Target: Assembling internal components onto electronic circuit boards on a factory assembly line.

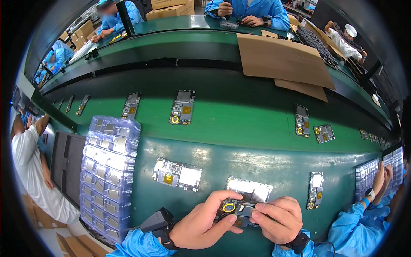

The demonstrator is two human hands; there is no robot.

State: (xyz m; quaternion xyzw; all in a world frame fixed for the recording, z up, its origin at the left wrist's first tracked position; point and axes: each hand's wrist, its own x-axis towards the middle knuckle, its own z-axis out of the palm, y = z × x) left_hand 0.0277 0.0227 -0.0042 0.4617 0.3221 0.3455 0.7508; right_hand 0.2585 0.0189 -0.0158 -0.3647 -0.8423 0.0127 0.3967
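Here, circuit board (pixel 241 217) between left hand (pixel 199 225) and right hand (pixel 280 220), both gripping it.

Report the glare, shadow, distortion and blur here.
Head view: white glare washes over the clear plastic tray, pale streaks mark the worktable; head view: shadow darkens the far side of the green belt; head view: the far bench bows, corners go black; head view: left hand and right hand show no obvious motion blur.
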